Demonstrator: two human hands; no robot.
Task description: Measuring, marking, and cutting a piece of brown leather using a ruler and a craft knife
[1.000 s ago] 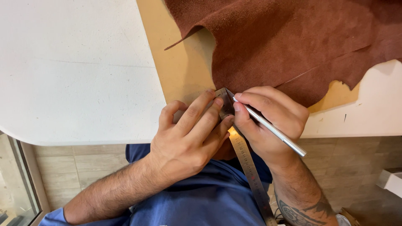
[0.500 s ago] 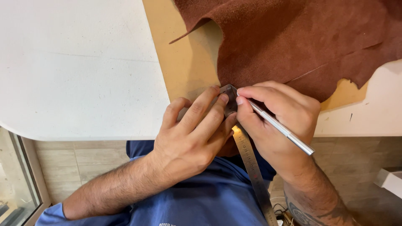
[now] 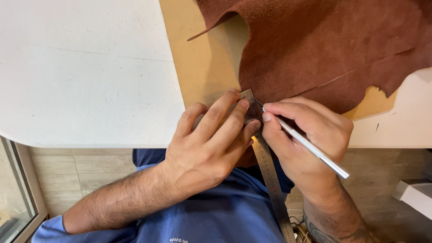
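White worktop [image 3: 81,67] carries a tan cutting board [image 3: 202,58], and a brown suede hide [image 3: 324,45] lies across the board, covering its far and right part.

A steel ruler [image 3: 270,175] has its far end on the board at the hide's near edge; its long axis runs from there toward the person and slightly right, passing off the table edge over the blue shirt [image 3: 216,216].

Left hand [image 3: 207,144] lies flat, fingers [image 3: 225,112] extended and pressing down on the ruler's far end, which shows just beyond the fingertips.

Right hand [image 3: 306,139] is just right of the ruler, fingers closed in a pen grip round a slim silver craft knife [image 3: 310,146]. The knife's long axis runs diagonally: tip pointing far-left, meeting the ruler's edge at the hide's border, just beyond the thumb and forefinger; its tail projects near-right past the hand. The blade itself is too small to make out.
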